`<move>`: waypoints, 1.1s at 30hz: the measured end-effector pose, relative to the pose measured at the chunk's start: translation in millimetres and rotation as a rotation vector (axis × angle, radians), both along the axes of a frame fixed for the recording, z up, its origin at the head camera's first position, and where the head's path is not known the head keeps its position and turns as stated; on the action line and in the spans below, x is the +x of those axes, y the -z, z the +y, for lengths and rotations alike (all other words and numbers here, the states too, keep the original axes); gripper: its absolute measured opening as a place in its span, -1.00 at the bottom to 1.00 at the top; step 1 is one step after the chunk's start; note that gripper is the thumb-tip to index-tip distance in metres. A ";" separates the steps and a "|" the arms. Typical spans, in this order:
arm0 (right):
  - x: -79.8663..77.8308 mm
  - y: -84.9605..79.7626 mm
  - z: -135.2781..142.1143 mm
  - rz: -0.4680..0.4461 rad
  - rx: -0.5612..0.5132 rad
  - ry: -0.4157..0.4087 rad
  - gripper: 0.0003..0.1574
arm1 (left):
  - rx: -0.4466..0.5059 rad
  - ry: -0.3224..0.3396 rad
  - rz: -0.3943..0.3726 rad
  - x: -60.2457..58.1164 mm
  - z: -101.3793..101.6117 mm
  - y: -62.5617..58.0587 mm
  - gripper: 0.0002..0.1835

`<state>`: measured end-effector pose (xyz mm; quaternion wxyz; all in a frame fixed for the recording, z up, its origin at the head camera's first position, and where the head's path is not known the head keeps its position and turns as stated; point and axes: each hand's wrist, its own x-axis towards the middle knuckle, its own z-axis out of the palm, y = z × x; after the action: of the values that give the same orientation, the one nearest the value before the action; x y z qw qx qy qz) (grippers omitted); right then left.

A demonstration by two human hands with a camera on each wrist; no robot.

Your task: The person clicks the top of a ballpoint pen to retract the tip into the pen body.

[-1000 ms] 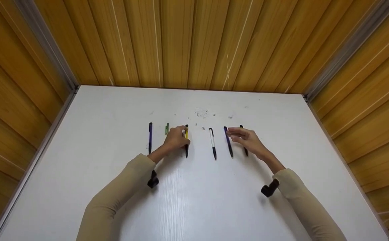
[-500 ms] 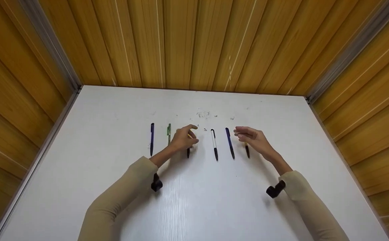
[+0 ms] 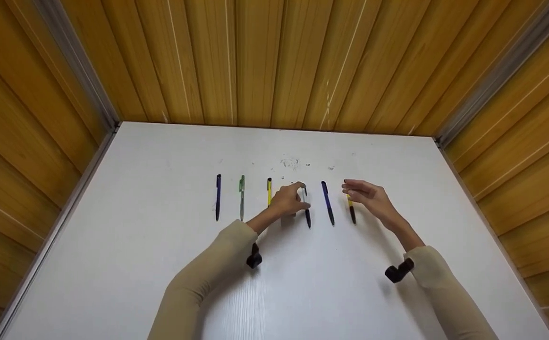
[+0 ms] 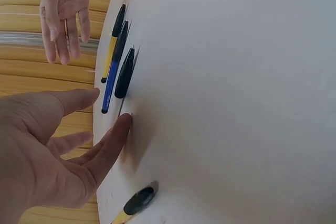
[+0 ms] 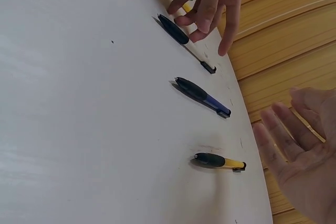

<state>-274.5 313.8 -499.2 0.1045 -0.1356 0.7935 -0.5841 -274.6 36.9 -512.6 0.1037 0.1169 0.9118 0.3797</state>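
My left hand (image 3: 287, 202) hovers over a white pen with a black grip (image 3: 308, 218), thumb and fingers spread to either side of it. In the left wrist view a gap shows between thumb and fingertips, and the white pen (image 4: 125, 74) lies on the table just beyond. My right hand (image 3: 371, 200) hangs above a yellow pen with a black grip (image 3: 351, 213), covering its upper end in the head view. Loosely bent, its fingers hold nothing; in the right wrist view the yellow pen (image 5: 218, 161) lies apart from them. Between the hands lies a blue pen (image 3: 328, 203).
To the left of my left hand lie another yellow pen (image 3: 269, 191), a green clear pen (image 3: 242, 197) and a dark blue pen (image 3: 218, 197), in a spaced row. Dark marks (image 3: 290, 163) spot the white table (image 3: 161, 264). Wood-patterned walls (image 3: 250, 61) enclose its back and sides.
My left hand has moved right, from the left yellow pen to over the white pen. My right hand has shifted slightly right, away from the blue pen. The pens keep their row.
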 end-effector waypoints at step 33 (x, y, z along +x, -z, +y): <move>4.8 4.3 1.1 -0.003 -0.027 -0.021 -0.38 | 0.145 -0.133 -0.061 17.7 1.5 -12.8 -0.30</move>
<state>-269.7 314.8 -503.4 0.1098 -0.1444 0.7840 -0.5937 -256.8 38.4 -499.8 0.0973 0.0514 0.8842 0.4541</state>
